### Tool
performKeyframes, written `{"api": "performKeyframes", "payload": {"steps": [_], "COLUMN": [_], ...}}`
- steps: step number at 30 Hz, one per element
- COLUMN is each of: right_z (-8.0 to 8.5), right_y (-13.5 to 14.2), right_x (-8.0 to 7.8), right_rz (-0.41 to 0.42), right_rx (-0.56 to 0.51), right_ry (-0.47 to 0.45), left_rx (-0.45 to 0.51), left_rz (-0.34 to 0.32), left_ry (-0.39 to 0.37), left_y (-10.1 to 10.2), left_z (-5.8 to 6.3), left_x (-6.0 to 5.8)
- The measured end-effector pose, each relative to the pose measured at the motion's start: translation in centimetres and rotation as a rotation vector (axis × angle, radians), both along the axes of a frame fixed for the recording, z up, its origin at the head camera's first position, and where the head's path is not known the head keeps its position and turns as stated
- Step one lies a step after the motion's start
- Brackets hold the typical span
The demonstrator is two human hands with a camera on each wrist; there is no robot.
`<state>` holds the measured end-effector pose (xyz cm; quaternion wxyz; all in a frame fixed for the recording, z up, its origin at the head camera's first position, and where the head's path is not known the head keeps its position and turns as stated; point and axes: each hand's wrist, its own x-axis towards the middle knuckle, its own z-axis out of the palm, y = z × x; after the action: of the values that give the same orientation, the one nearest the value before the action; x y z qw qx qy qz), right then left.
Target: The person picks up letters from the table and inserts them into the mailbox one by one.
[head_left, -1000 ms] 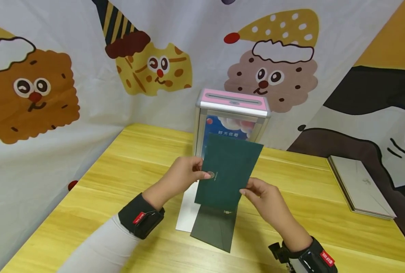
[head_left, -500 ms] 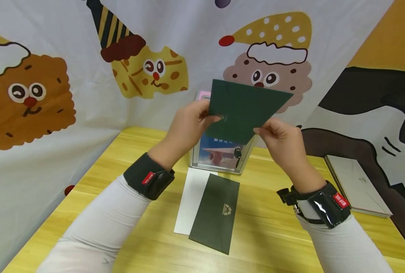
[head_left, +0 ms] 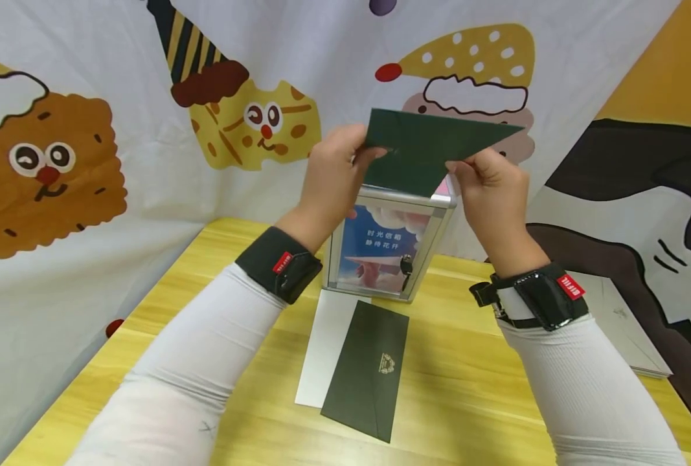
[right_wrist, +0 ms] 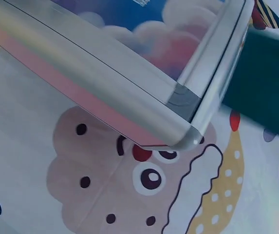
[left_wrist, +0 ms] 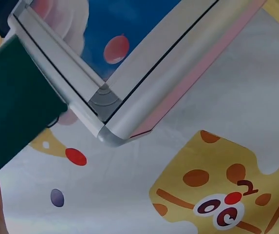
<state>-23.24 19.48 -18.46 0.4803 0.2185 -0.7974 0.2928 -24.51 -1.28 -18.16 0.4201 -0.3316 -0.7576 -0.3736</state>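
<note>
A dark green envelope (head_left: pixel 418 145) is raised over the top of the mailbox (head_left: pixel 380 246), hiding most of its pink lid. At its left edge my left hand (head_left: pixel 336 171) pinches it between thumb and fingers. My right hand (head_left: pixel 493 194) pinches the lower right edge the same way. In the left wrist view the envelope (left_wrist: pixel 17 105) lies by the mailbox's silver top corner (left_wrist: pixel 107 109); the right wrist view has it blurred at the right (right_wrist: pixel 266 85). The mailbox has a clear front with a blue poster and a lock with keys.
On the wooden table (head_left: pixel 456 388), a second dark green envelope (head_left: pixel 368 369) with a gold crest overlaps a white sheet (head_left: pixel 324 349) before the mailbox. A stack of pale envelopes or cards (head_left: pixel 619 320) lies at the right, partly behind my right arm. A cartoon-printed cloth (head_left: pixel 287 39) hangs behind.
Both hands have lifted the envelope from in front of the mailbox up to its lid, and it has tilted away from me. The envelope and sheet on the table stay put.
</note>
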Motion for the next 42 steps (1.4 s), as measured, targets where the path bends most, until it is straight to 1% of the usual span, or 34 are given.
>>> {"api": "performKeyframes", "payload": {"steps": [3, 7, 9, 14, 17, 20, 23, 25, 28, 30, 32, 36, 39, 42], "right_z": [0.4, 0.6, 0.4, -0.3, -0.6, -0.6, -0.6, -0.7, -1.2, -1.5, -1.5, -0.8, -0.4, -0.4], "right_y": [0.0, -0.1, 0.0, 0.2, 0.4, 0.6, 0.7, 0.7, 0.8, 0.8, 0.6, 0.1, -0.3, -0.3], "right_x": [-0.3, -0.9, -1.4, -2.5, -3.0, -3.4, -3.7, -3.9, -4.2, -4.2, -4.1, -3.4, -3.1, -3.2], "right_rz": [0.002, 0.003, 0.003, 0.0, 0.009, 0.006, -0.01, -0.022, -0.038, -0.041, -0.03, 0.027, 0.045, 0.029], "right_rx": [0.015, 0.033, 0.033, 0.027, 0.034, 0.047, 0.059, 0.066, 0.089, 0.092, 0.072, 0.023, 0.038, 0.06], "right_ry": [0.011, 0.002, -0.008, -0.036, -0.056, -0.079, -0.124, -0.188, -0.281, -0.313, -0.3, -0.194, -0.102, -0.06], "left_rx": [0.025, 0.053, 0.058, 0.043, 0.029, 0.013, -0.003, -0.006, -0.004, -0.007, -0.011, 0.018, 0.049, 0.037], "left_rz": [-0.03, -0.058, -0.058, -0.035, -0.021, -0.008, 0.0, -0.006, -0.021, -0.025, -0.027, -0.023, -0.018, -0.002], "left_ry": [0.014, 0.023, 0.035, 0.056, 0.052, 0.031, 0.001, -0.024, -0.069, -0.093, -0.115, -0.197, -0.271, -0.32], "left_y": [0.0, 0.0, 0.0, 0.2, 0.4, 0.6, 0.8, 0.8, 0.8, 0.8, 0.8, 0.7, 0.6, 0.7], "left_z": [0.1, 0.0, -0.2, -1.1, -1.5, -1.6, -1.6, -1.7, -2.3, -3.0, -3.5, -4.4, -4.5, -4.3], "left_x": [-0.4, -1.0, -1.5, -2.6, -3.1, -3.5, -3.9, -4.2, -4.9, -5.5, -6.0, -6.8, -7.0, -7.0]}}
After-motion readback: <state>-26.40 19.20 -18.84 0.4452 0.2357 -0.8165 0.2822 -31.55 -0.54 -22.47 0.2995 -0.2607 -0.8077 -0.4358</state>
